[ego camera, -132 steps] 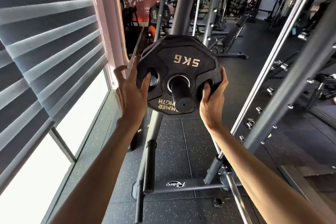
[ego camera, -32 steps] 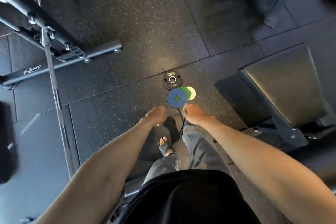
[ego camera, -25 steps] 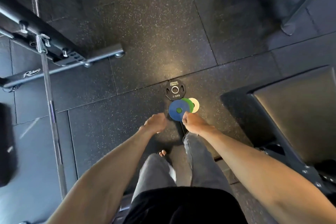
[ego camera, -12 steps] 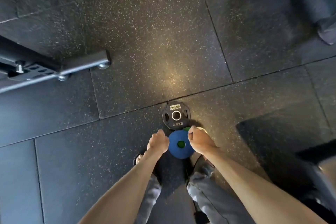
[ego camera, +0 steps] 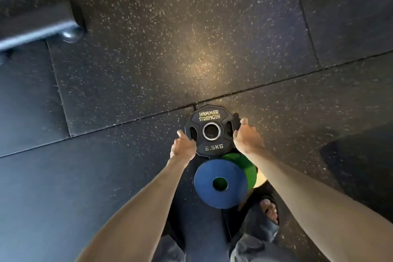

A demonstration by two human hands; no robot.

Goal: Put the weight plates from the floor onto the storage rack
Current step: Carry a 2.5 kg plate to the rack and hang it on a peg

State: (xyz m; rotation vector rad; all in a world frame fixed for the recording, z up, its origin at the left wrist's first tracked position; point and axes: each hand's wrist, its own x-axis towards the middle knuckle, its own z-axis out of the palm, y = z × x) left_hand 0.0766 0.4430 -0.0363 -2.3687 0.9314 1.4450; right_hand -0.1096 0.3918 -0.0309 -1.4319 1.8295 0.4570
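Note:
A small black 2.5 kg weight plate with gold lettering lies flat on the dark rubber floor. My left hand grips its left edge, fingers curled into the left grip slot. My right hand grips its right edge, thumb up along the rim. Just nearer to me lies a blue plate, overlapping a green plate. A pale plate peeks out beside the green one, mostly hidden by my right forearm.
The grey metal foot of a rack frame reaches in from the upper left. My sandalled right foot stands just right of the blue plate. Speckled rubber floor tiles stretch ahead.
I have bent lower toward the floor. Both hands moved forward past the blue plate and took hold of the black 2.5 kg plate's sides.

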